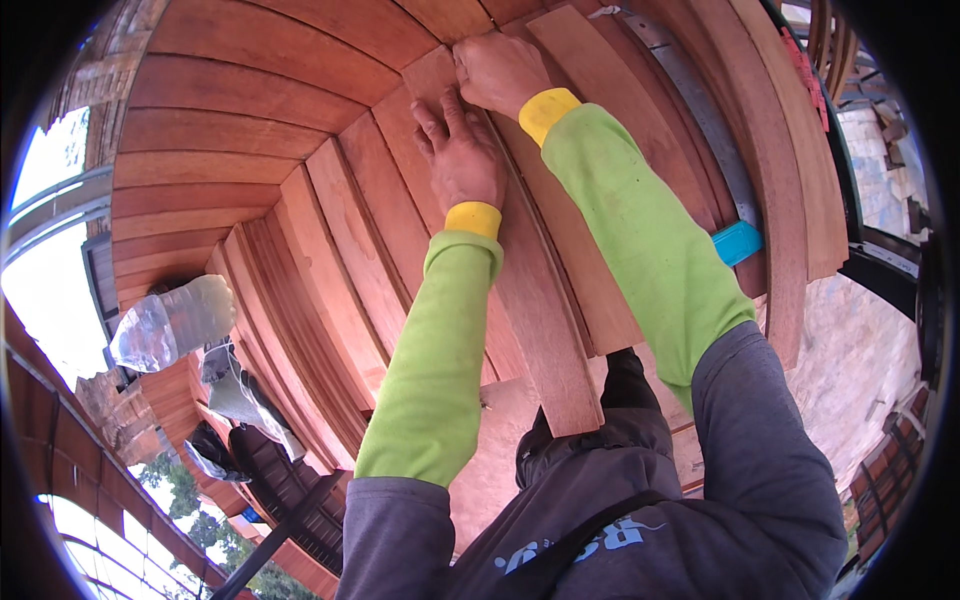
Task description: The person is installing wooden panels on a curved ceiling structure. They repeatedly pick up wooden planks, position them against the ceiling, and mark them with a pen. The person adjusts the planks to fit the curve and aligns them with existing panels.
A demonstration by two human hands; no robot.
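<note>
Planks (620, 105) of reddish wood lie side by side below the person's hands, running away from the body. One longer plank (555, 370) juts out toward the person past its neighbours, its near end in front of the dark shirt (620, 500); it runs up under the left wrist.

The left hand (468, 165) is palm down over this plank, its fingers a little apart and pointing away from the body. The right hand (500, 75) is just beyond it, near the planks' far end, fingers curled in; whether they pinch anything cannot be told. Green sleeves (425, 360) with yellow cuffs (473, 218) cover both forearms.

To the right of the right forearm, a curved-looking grey metal strip (705, 120) lies along the planks, with a turquoise piece (737, 243) at its near end. More boards (230, 140) run crosswise at the far left. A clear plastic bottle (175, 322) is at the left, above a grey cloth (238, 392). Pale floor (840, 340) shows at the right.
</note>
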